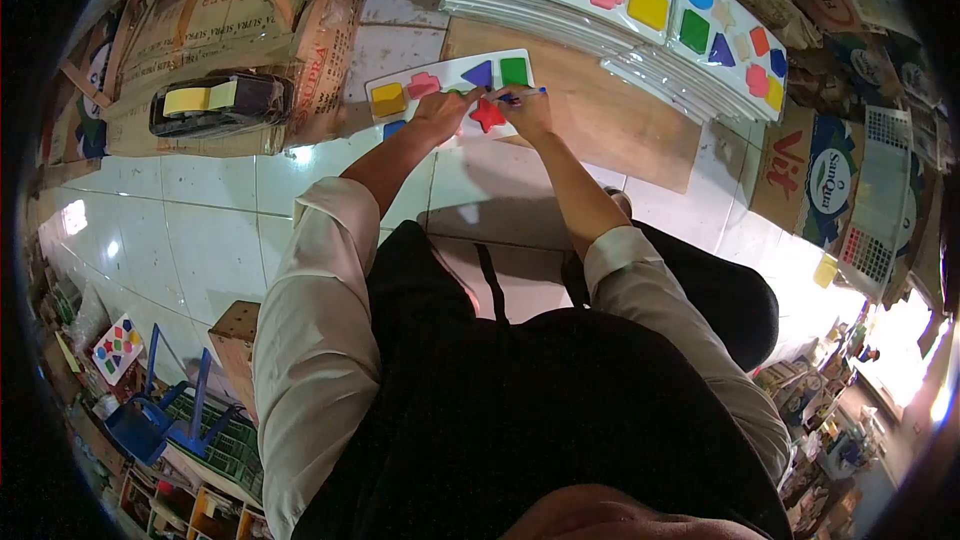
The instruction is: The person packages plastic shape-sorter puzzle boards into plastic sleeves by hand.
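A white shape puzzle board (450, 75) lies partly on the tiled floor and partly on a brown sheet. It carries coloured pieces, among them a yellow square (388, 98), a pink flower-like piece (423, 84), a purple triangle (478, 74), a green square (513, 71) and a red star (487, 116). Over the middle of the board, my left hand (440, 117) has its fingers drawn together near a green piece; what they grip is too small to make out. Just right of the star, my right hand (528, 112) is closed round a thin blue-tipped pen-like tool (530, 92).
Stacks of wrapped shape boards (560, 5) stand beyond the brown sheet (620, 125). To the left, a tape dispenser (220, 105) sits on a cardboard box (320, 50). More cartons (820, 175) line the right side. A blue plastic item (140, 428) lies at lower left.
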Demonstrator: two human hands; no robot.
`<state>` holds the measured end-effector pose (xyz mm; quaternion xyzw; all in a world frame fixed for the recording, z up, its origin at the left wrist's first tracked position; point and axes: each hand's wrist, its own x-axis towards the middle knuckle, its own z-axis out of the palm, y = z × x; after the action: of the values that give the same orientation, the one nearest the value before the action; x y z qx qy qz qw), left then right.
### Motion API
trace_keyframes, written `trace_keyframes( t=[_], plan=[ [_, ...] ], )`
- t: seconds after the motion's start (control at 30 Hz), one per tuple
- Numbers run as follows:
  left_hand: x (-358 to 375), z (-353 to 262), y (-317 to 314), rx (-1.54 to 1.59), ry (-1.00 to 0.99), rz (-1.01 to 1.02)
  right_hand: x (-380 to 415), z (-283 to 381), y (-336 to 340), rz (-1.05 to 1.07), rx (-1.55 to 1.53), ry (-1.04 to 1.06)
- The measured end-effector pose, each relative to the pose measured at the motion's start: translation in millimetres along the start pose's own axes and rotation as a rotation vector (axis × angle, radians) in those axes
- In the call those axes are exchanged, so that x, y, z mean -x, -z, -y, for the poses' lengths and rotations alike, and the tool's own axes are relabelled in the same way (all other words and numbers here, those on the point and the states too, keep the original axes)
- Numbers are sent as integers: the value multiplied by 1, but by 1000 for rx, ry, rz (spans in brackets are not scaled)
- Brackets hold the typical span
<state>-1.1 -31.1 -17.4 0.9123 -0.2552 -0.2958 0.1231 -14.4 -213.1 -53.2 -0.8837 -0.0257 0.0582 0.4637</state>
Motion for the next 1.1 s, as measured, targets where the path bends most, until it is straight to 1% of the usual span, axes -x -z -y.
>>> trace_keyframes(
  t=[0.1, 0.2, 0.27, 0.3, 0.33, 0.4, 0.5, 0.6, 0.67, 0.8, 0.83, 0.9, 0.97, 1.0, 1.07, 1.1],
  plan=[
    [-2, 2, -5, 4, -15, -48, 1, 1, 3, 4, -19, -22],
    [1, -1, 1, -33, 2, -22, 5, -1, 2, 47, -85, -54],
    [-1, 0, -6, -54, 1, -55, 7, -5, -2, 0, -196, -22],
    [0, 0, -6, -74, -3, -83, 9, -1, -1, 2, -197, -20],
    [0, 0, -5, -74, -1, -83, 11, 2, 0, -10, -183, -41],
    [1, -1, -2, 11, 26, 10, 12, 4, 0, -21, -170, -63],
    [0, -3, 2, 47, 49, 49, 13, 2, -2, -45, -103, -14],
    [0, 0, -3, 13, 32, 29, 16, 1, -4, -58, -94, -38],
    [3, -1, -4, 8, 27, 9, 16, 1, -6, -84, -224, -42],
    [5, -1, -3, 17, 31, -9, 18, -2, -10, -95, -242, -107],
    [4, 0, -8, 17, 32, -6, 18, -1, -11, -117, -238, -93],
    [3, 4, -14, 6, 3, -86, 18, 1, -11, -141, -236, -79],
    [4, 3, -12, 7, 3, -76, 20, 5, -9, -195, -213, -6],
    [5, 1, -9, 9, 3, -67, 19, 1, -14, -195, -213, -5],
    [4, 3, -11, 11, -3, -71, 19, -15, -26, -350, -250, 33],
    [4, 4, -12, 14, -8, -76, 17, -10, -22, -347, -251, 33]
  ],
)
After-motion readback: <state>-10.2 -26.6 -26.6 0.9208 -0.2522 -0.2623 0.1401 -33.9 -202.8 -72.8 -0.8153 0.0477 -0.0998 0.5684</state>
